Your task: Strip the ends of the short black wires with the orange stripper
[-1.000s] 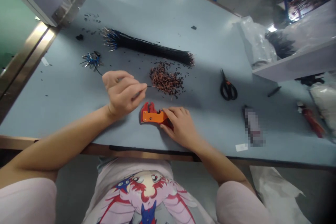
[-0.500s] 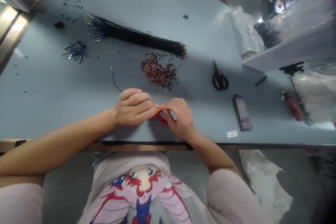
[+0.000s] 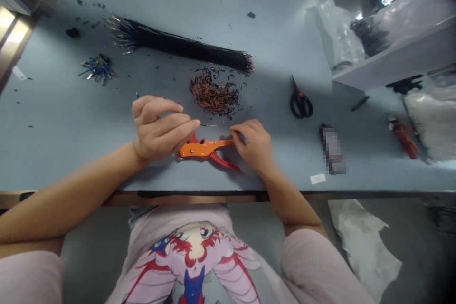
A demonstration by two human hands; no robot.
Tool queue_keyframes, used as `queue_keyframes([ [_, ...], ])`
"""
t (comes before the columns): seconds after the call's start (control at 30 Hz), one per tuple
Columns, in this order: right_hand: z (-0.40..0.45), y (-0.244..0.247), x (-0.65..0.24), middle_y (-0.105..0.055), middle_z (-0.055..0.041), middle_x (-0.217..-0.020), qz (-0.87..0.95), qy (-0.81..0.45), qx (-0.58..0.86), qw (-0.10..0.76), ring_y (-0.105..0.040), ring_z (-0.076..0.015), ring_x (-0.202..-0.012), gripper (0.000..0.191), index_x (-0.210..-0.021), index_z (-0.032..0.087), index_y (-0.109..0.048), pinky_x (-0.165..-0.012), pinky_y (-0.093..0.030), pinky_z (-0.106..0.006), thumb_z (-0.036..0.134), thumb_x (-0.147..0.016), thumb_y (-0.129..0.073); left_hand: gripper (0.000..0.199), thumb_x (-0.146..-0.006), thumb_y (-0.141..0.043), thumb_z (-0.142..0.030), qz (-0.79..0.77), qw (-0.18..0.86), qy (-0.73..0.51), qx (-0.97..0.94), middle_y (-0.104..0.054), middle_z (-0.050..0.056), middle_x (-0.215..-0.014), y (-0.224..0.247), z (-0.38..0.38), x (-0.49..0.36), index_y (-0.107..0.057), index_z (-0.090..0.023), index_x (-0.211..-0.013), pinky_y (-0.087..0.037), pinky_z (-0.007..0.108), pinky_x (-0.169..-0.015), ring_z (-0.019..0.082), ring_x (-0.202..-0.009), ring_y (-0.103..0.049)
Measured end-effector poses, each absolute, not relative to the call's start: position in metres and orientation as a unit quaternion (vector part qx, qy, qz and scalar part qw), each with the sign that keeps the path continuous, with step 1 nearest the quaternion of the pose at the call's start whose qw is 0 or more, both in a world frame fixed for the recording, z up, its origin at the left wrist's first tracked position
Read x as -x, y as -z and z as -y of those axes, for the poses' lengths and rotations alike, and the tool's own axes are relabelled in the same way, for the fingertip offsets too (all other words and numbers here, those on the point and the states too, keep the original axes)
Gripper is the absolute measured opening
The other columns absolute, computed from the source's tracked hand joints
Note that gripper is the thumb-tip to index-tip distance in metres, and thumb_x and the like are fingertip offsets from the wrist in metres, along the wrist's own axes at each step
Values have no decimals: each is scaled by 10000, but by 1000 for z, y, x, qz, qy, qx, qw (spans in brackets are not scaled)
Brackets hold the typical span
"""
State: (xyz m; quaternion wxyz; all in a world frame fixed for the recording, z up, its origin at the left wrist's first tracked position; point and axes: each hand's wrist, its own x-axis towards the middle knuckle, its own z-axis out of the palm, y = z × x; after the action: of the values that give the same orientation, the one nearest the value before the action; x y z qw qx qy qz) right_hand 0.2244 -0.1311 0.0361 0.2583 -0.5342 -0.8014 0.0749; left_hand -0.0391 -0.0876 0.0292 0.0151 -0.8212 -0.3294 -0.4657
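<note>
My left hand is closed on a thin black wire, whose bare end sticks out to the right past my fingertips. The wire's blue terminal shows just above the knuckles on the far side. An orange wire stripper with red parts lies on the table below my fingers, its jaw end at the left and its handles apart. My right hand is by the orange handle's end, thumb and fingers bent together in a pinch. What it holds, if anything, is too small to make out.
Behind the hands are a heap of copper and black scraps and a long bundle of black wires. Blue-ended terminal pieces lie left. Scissors, a blurred-out phone and a white label lie right, near a shelf.
Both hands have moved apart and off the wire stripper, which now lies in full view. My left hand has shifted left and up with the wire, whose bare end now shows.
</note>
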Motion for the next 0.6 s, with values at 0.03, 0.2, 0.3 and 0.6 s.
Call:
queue_keyframes([
  [0.03, 131, -33, -224, -684, -78, -820, 797, -72, 541, 259, -601, -245, -833, 173, -896, 205, -674, -785, -506, -420, 165, -891, -506, 51, -751, -696, -344, 336, 0, 455, 825, -655, -51, -601, -29, 89, 39, -678, -364, -795, -376, 431, -771, 208, -754, -607],
  [0.2, 130, -30, -225, -661, -121, -1164, 781, -46, 547, 297, -585, -269, -1101, 404, -1282, 196, -538, -964, -468, -495, 130, -898, -431, 34, -753, -704, -366, 348, -54, 443, 824, -650, -46, -584, -30, 90, 39, -679, -362, -775, -389, 440, -757, 206, -731, -605],
  [0.3, 131, -32, -224, -594, -125, -1300, 792, -42, 537, 287, -535, -280, -1214, 450, -1342, 200, -480, -1021, -432, -533, 144, -898, -433, 92, -740, -724, -339, 321, -44, 469, 821, -662, -57, -604, -33, 90, 39, -679, -377, -810, -391, 422, -734, 196, -715, -602],
  [0.6, 139, -37, -216, -689, -111, -1072, 824, -134, 469, 289, -594, -261, -1031, 120, -934, 214, -652, -942, -462, -478, 304, -893, -586, 156, -742, -723, -287, 288, 1, 475, 831, -671, -74, -638, -33, 89, 37, -667, -382, -852, -355, 411, -730, 191, -761, -613],
])
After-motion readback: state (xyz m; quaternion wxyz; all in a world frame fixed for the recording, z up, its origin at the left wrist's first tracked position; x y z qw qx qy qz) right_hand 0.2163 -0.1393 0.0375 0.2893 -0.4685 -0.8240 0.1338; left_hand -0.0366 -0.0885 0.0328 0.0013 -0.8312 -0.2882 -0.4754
